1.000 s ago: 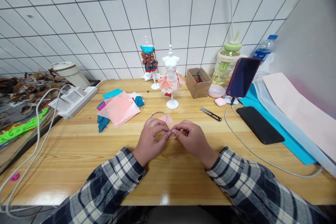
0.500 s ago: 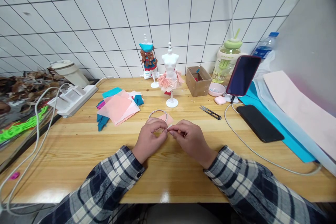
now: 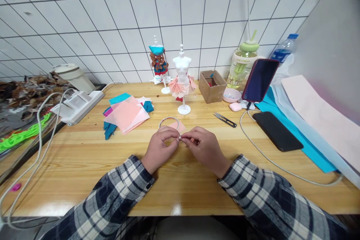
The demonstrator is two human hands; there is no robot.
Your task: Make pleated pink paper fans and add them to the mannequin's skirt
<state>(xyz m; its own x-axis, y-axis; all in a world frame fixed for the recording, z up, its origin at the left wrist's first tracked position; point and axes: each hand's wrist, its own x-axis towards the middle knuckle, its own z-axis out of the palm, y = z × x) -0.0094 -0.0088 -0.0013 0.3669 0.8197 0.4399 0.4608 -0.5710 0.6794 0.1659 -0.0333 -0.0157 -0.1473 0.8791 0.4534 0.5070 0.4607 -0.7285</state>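
Note:
My left hand (image 3: 161,149) and my right hand (image 3: 206,150) meet above the middle of the table, both closed in a pinch. Between their fingertips is a tiny white piece (image 3: 180,137), too small to name. A thin ring (image 3: 169,117) and a small peach fabric square (image 3: 181,126) lie just beyond my fingers, partly hidden by them. Behind them stands a white mannequin (image 3: 182,63) wearing a peach ruffled skirt (image 3: 180,87). Small black-handled snips (image 3: 225,120) lie to the right of my hands.
Fabric pieces (image 3: 126,114) lie left of centre, near a power strip (image 3: 81,107). A dressed mannequin (image 3: 159,62), cardboard box (image 3: 212,87), pink dish (image 3: 232,96) and bottle (image 3: 242,63) stand behind. On the right are a propped phone (image 3: 259,80), a black phone (image 3: 278,131), a cable and coloured sheets (image 3: 323,116).
The fingertips of my two hands have shifted slightly, and less of the white piece shows between them. Nothing else on the table has moved.

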